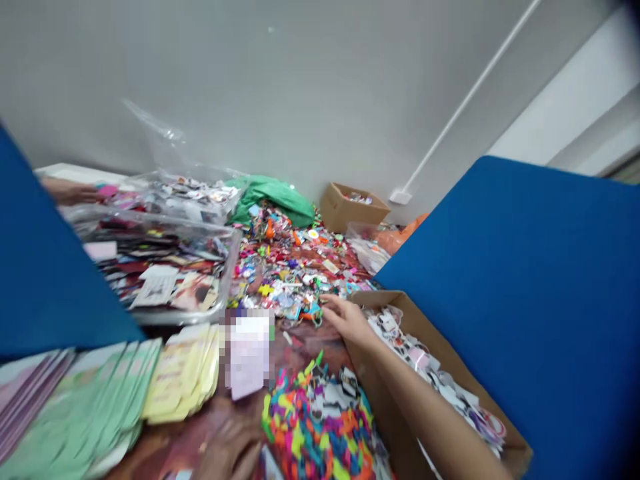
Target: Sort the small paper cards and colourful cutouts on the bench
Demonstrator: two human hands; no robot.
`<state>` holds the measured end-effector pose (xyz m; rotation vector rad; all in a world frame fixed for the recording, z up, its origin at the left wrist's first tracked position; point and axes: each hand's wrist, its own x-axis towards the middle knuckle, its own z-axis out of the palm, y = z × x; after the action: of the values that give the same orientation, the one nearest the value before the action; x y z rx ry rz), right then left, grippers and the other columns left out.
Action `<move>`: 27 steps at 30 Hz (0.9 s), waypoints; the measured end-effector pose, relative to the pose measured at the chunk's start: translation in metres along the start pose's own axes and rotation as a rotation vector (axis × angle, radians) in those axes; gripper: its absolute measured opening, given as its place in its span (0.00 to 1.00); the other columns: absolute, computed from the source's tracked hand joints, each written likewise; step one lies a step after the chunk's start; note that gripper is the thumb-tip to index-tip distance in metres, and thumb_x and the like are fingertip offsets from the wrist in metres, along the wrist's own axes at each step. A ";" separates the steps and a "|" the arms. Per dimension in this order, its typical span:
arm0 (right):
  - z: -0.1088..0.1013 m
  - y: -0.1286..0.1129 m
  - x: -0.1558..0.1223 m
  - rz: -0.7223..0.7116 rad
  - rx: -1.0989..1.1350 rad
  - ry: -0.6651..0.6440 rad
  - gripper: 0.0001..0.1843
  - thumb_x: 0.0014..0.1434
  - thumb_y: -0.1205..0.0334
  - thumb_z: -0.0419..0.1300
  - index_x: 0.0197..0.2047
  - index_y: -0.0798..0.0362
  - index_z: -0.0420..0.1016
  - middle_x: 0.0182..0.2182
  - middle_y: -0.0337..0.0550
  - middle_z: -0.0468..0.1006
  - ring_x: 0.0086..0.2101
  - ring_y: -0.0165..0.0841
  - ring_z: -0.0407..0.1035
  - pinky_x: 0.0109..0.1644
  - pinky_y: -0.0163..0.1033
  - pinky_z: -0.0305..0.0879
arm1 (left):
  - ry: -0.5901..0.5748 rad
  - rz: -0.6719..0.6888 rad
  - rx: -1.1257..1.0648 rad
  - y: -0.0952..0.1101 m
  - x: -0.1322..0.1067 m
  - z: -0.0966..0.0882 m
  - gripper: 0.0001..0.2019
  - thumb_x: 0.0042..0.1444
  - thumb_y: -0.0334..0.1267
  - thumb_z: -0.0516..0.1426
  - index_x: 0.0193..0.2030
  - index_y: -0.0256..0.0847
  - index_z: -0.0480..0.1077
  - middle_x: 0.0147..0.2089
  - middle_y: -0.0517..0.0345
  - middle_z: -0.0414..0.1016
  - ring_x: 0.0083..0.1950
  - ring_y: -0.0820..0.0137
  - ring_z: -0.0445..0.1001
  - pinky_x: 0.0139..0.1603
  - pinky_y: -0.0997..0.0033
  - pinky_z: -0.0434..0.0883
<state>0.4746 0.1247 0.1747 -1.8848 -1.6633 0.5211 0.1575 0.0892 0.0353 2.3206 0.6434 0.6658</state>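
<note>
My right hand [350,321] reaches over the near edge of a heap of small colourful trinkets [287,293], fingers stretched out and slightly apart. Its fingertips are close to the trinkets, with nothing visibly held. Low in the view, my left hand [231,448] is smeared by motion, and its fingers are unclear. It is over the table, beside a pile of bright multicoloured plastic pieces [305,437] with small white cards [333,397] on top. My right forearm crosses a long cardboard box [400,300] filled with small white carded items [425,360].
Rows of green [95,400] and yellow packets [183,373] lie at left. Behind them stands a clear plastic bin [227,280] of flat packs. Another person's hand [70,191] is at far left. Blue partitions [525,287] flank the table; a small carton [340,207] stands behind.
</note>
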 end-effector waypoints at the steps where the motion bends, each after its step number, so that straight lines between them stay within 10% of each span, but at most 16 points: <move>1: -0.002 -0.004 -0.013 0.010 0.000 0.019 0.22 0.62 0.54 0.54 0.56 0.54 0.71 0.40 0.45 0.81 0.39 0.38 0.75 0.45 0.42 0.70 | -0.026 -0.035 -0.015 0.002 -0.004 -0.002 0.11 0.66 0.46 0.51 0.49 0.52 0.72 0.49 0.55 0.76 0.48 0.65 0.74 0.48 0.62 0.74; 8: 0.022 -0.016 -0.099 0.016 0.014 -0.132 0.21 0.64 0.52 0.52 0.56 0.50 0.72 0.45 0.45 0.81 0.43 0.40 0.76 0.48 0.43 0.71 | -0.185 -0.116 -0.106 0.010 -0.002 -0.023 0.22 0.68 0.50 0.43 0.40 0.43 0.75 0.40 0.56 0.79 0.42 0.66 0.75 0.48 0.66 0.71; 15: 0.089 -0.036 -0.153 -0.070 -0.018 -0.212 0.19 0.65 0.57 0.53 0.55 0.49 0.74 0.49 0.46 0.79 0.46 0.40 0.75 0.50 0.43 0.71 | -0.056 -0.156 -0.079 0.024 -0.005 -0.052 0.20 0.69 0.48 0.43 0.48 0.41 0.72 0.46 0.54 0.78 0.46 0.67 0.75 0.49 0.70 0.70; 21: 0.175 -0.059 -0.179 -0.351 -0.201 -0.270 0.27 0.64 0.49 0.55 0.65 0.46 0.64 0.62 0.50 0.65 0.61 0.45 0.59 0.63 0.53 0.57 | 0.075 -0.227 0.061 0.023 -0.080 -0.081 0.18 0.66 0.45 0.48 0.58 0.44 0.68 0.57 0.50 0.73 0.59 0.63 0.70 0.62 0.60 0.65; 27: 0.210 -0.079 -0.202 -0.557 -0.353 -0.408 0.38 0.62 0.35 0.50 0.70 0.42 0.52 0.68 0.53 0.53 0.67 0.51 0.41 0.64 0.69 0.44 | -0.088 -0.025 0.485 0.007 -0.161 -0.056 0.39 0.55 0.57 0.57 0.70 0.53 0.50 0.72 0.48 0.52 0.70 0.48 0.54 0.65 0.45 0.59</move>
<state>0.2521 -0.0356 0.0496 -1.4834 -2.5760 0.4105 0.0045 0.0133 0.0304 2.7599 0.8663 0.4248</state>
